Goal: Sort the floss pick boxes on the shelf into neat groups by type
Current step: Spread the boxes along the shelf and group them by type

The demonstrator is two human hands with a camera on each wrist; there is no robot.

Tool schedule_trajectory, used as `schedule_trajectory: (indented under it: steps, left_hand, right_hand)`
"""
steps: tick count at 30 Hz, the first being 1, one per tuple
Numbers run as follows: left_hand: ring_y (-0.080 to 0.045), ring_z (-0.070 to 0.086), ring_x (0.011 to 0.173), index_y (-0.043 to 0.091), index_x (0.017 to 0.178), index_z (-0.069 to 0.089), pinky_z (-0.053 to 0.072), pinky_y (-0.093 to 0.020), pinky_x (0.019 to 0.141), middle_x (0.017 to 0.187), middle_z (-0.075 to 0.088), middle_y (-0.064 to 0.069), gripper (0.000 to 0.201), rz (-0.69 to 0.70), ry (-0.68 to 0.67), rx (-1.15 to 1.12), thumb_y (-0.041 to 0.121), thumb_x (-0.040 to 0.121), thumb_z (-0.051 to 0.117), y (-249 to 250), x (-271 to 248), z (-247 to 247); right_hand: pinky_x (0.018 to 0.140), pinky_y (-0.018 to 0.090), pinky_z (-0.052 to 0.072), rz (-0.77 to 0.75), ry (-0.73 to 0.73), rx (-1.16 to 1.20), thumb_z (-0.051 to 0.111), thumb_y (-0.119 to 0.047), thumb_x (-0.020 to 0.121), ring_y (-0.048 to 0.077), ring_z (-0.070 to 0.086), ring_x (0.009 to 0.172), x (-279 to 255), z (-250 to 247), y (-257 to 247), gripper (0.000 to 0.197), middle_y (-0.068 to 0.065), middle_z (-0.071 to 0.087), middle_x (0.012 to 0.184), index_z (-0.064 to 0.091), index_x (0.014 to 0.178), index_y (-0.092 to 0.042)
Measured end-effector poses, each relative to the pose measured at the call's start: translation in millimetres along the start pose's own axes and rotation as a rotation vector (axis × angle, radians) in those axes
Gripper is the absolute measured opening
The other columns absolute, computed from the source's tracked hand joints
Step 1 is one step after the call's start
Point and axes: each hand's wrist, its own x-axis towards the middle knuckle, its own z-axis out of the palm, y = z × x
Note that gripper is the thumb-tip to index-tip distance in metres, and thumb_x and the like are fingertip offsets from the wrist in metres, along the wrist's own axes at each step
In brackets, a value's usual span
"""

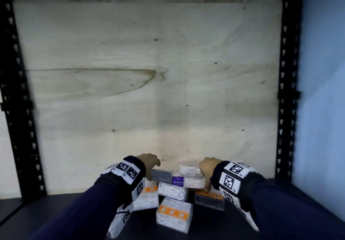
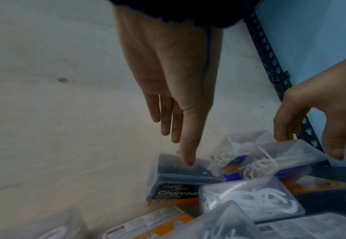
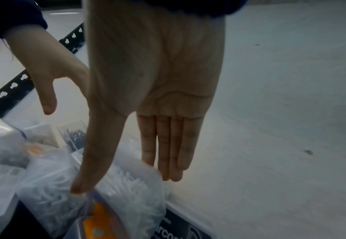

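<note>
Showing a dark shelf board (image 1: 242, 226) bearing a loose cluster of clear plastic floss pick boxes, near its back. Nearest the viewer lies a clear box with an orange label and white picks (image 1: 174, 214); just behind it a second clear box of white picks (image 1: 173, 191) and, to the left, another orange-labelled box (image 1: 146, 196), partly hidden by the left wrist. At the right a dark-filled box with an orange top (image 1: 210, 198) lies beneath the right thumb. Farther back, against the pale plywood back panel (image 1: 149, 72), stand a charcoal box of dark picks (image 2: 176, 181) and a purple-labelled box of white picks (image 1: 188, 176). The left hand (image 1: 150, 163) reaches down with straight fingers, its thumb tip at the charcoal box's top; the grip is not closed on anything. The right hand (image 1: 206, 169) straddles the purple-labelled box, fingers straight behind it, thumb in front; the grip is likewise unclosed. Black perforated steel uprights (image 1: 285, 90) frame the panel on both sides.
</note>
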Motion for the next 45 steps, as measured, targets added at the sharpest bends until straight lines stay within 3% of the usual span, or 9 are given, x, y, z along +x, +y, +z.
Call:
schedule_trajectory:
  steps: [10,17,21,27,34,37,39,42,45]
  left_hand:
    - [-0.032,0.035,0.138,-0.005,0.141,0.033,0.031,-0.035,0.11,0.153,0.03,-0.019,0.044,0.027,-0.083,0.089,0.003,0.098,0.037,20,31,5]
    - [-0.031,0.052,0.122,0.002,0.129,0.051,0.044,-0.035,0.097,0.133,0.054,-0.017,0.045,-0.01,-0.026,0.056,0.021,0.089,0.059,12,25,6]
    - [-0.03,0.059,0.113,0.007,0.125,0.055,0.048,-0.035,0.089,0.126,0.061,-0.014,0.043,-0.011,0.042,-0.038,0.025,0.086,0.06,6,8,-3]
    - [-0.028,0.057,0.113,0.01,0.126,0.056,0.046,-0.032,0.084,0.126,0.06,-0.012,0.047,0.003,0.069,-0.104,0.028,0.084,0.064,12,-25,-22]
    - [-0.025,0.056,0.102,0.01,0.126,0.058,0.045,-0.031,0.081,0.12,0.059,-0.01,0.048,0.106,0.099,-0.136,0.026,0.082,0.066,47,-52,-36]
    - [-0.019,0.051,0.085,0.008,0.118,0.063,0.039,-0.024,0.071,0.099,0.06,-0.007,0.041,0.169,0.086,-0.178,0.023,0.08,0.066,67,-56,-38]
    - [-0.016,0.049,0.086,0.008,0.117,0.063,0.037,-0.02,0.07,0.106,0.065,-0.011,0.039,0.219,0.07,-0.191,0.022,0.081,0.066,82,-58,-40]
    - [-0.014,0.051,0.089,0.01,0.122,0.061,0.034,-0.016,0.066,0.119,0.066,-0.01,0.041,0.298,0.047,-0.201,0.021,0.082,0.066,105,-59,-43]
    - [-0.019,0.057,0.097,0.013,0.125,0.06,0.042,-0.019,0.08,0.122,0.065,-0.009,0.047,0.358,-0.019,-0.197,0.024,0.081,0.07,123,-57,-39]
  right_hand:
    - [0.094,0.036,0.046,-0.048,0.043,-0.056,0.054,-0.007,0.091,0.033,0.055,0.115,18,14,3,0.038,0.019,0.054,0.131,0.05,0.128,0.002]
    - [0.079,0.024,0.042,0.016,0.107,0.299,0.068,-0.024,0.081,0.024,0.057,0.099,13,4,44,0.048,0.015,0.06,0.126,0.057,0.122,-0.002]
    - [0.09,0.028,0.046,0.026,0.125,0.411,0.067,-0.021,0.083,0.024,0.059,0.103,-6,0,62,0.042,0.014,0.064,0.123,0.06,0.119,-0.001]
    - [0.069,0.017,0.044,0.032,0.137,0.512,0.069,-0.017,0.082,0.015,0.055,0.09,-52,-7,76,0.039,0.013,0.066,0.118,0.061,0.117,-0.002]
    - [0.082,0.025,0.046,0.173,0.162,0.354,0.069,-0.021,0.082,0.015,0.054,0.089,-115,0,112,0.041,0.009,0.067,0.113,0.06,0.117,-0.003]
    - [0.06,0.018,0.042,0.292,0.132,0.239,0.067,-0.027,0.083,0.016,0.053,0.085,-134,15,132,0.04,0.014,0.068,0.115,0.062,0.114,-0.001]
    - [0.05,0.014,0.031,0.38,0.066,0.127,0.063,-0.033,0.086,0.018,0.052,0.086,-143,25,143,0.043,0.014,0.066,0.118,0.061,0.115,-0.002]
    - [0.048,0.014,0.025,0.454,0.006,0.027,0.058,-0.036,0.089,0.022,0.054,0.093,-151,40,157,0.047,0.014,0.061,0.125,0.055,0.121,-0.002]
    - [0.052,0.02,0.032,0.474,-0.051,-0.017,0.054,-0.036,0.091,0.024,0.058,0.113,-153,53,169,0.049,0.014,0.056,0.131,0.051,0.126,-0.002]
